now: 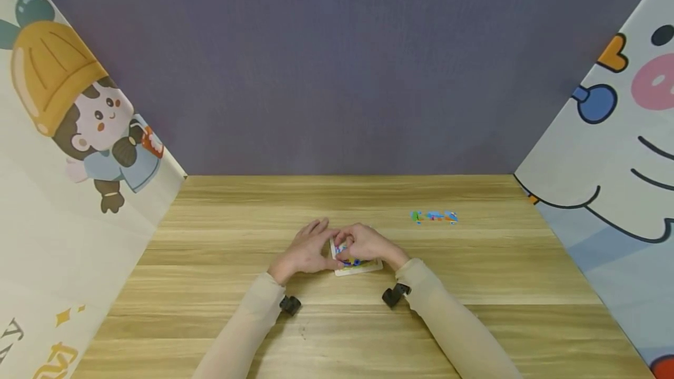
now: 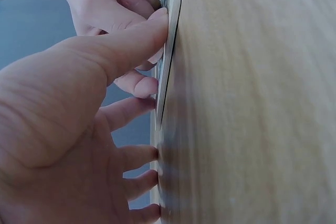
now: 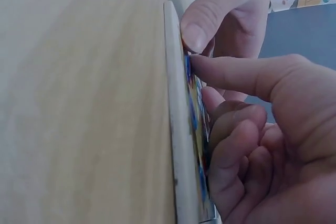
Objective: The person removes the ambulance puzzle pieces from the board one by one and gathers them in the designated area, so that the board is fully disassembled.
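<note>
A small flat puzzle board [image 1: 359, 271] with a pale rim and a colourful picture lies on the table between the two hands. My left hand [image 1: 310, 248] rests at its left side, thumb on the board's near corner and fingertips [image 2: 144, 186] spread straight on the tabletop. Over the board is my right hand [image 1: 365, 244], thumb and curled fingers at a brightly coloured puzzle piece [image 3: 188, 66] near the left thumb. Blue and yellow parts [image 1: 354, 261] show below the right fingers. The right hand hides much of the picture.
Several small loose pieces [image 1: 434, 216] in green, blue and orange lie on the wooden table [image 1: 237, 209], farther back to the right. A dark panel [image 1: 347, 75] stands behind the table, with cartoon-printed walls [image 1: 626, 157] on both sides.
</note>
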{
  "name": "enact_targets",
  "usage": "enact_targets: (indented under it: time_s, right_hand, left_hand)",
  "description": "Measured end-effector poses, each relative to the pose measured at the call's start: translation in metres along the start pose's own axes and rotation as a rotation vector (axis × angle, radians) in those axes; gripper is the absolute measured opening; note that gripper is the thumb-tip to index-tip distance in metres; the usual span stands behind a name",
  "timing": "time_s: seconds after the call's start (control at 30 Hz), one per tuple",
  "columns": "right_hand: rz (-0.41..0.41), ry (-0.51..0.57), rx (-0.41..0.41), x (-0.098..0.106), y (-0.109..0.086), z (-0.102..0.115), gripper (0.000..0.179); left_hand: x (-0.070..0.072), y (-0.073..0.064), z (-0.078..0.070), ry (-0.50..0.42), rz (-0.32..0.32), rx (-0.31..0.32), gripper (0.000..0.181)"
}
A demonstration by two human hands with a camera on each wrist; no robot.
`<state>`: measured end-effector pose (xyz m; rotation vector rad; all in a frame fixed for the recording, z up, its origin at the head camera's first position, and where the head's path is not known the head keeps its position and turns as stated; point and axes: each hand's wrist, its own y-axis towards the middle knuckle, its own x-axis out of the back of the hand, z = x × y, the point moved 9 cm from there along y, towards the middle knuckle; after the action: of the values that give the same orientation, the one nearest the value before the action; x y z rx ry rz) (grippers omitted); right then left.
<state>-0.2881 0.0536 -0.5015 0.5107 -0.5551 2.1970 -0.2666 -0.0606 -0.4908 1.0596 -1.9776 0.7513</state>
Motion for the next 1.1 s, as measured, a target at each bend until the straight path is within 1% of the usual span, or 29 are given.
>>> enact_targets:
  time_s: [0.07,0.13,0.17,0.3,0.43,0.57,0.63,0.77,0.83,0.87,1.0,1.1]
  right_hand:
    - [0.019,0.032,0.024,-0.0019,-0.0001,0.0010,0.011]
    - [0.025,0.060,0.036,-0.0023,0.0003,0.0004,0.013]
    - [0.025,0.070,0.034,-0.0021,0.0004,-0.0005,0.017]
    - [0.010,0.063,0.006,0.0008,0.0002,-0.0057,0.031]
    - [0.028,0.053,0.003,0.0003,-0.0008,-0.0055,0.031]
    - [0.055,0.017,0.001,-0.0023,-0.0018,-0.0030,0.033]
    - [0.064,0.003,0.005,-0.0031,-0.0021,-0.0020,0.031]
    - [0.093,-0.006,0.034,-0.0057,-0.0020,0.0007,0.011]
    - [0.094,-0.003,0.034,-0.0062,-0.0027,0.0007,0.009]
    - [0.090,0.004,0.026,-0.0059,-0.0032,0.0008,0.011]
    - [0.047,0.030,-0.024,-0.0020,-0.0045,-0.0016,0.034]
    - [0.042,0.029,-0.040,-0.0007,-0.0046,-0.0028,0.039]
  left_hand:
    - [-0.0006,-0.0001,0.0005,-0.004,0.004,0.002,0.079]
    - [-0.0007,-0.0002,0.0013,-0.008,0.005,0.007,0.079]
    - [-0.0006,-0.0002,0.0014,-0.009,0.007,0.009,0.079]
    - [0.0007,-0.0006,0.0006,-0.011,0.008,0.016,0.079]
    - [0.0007,-0.0008,-0.0006,-0.013,0.014,0.015,0.080]
    - [-0.0008,-0.0007,-0.0003,-0.019,0.015,0.017,0.080]
    - [-0.0012,-0.0005,-0.0003,-0.015,0.014,0.018,0.081]
    - [-0.0025,-0.0008,-0.0008,-0.013,0.016,0.018,0.082]
    - [-0.0031,-0.0008,-0.0006,-0.014,0.019,0.019,0.082]
    - [-0.0032,-0.0007,-0.0004,-0.013,0.019,0.019,0.082]
    - [-0.0024,0.0006,0.0007,-0.008,0.015,0.024,0.081]
    - [-0.0023,0.0014,0.0014,-0.010,0.015,0.023,0.082]
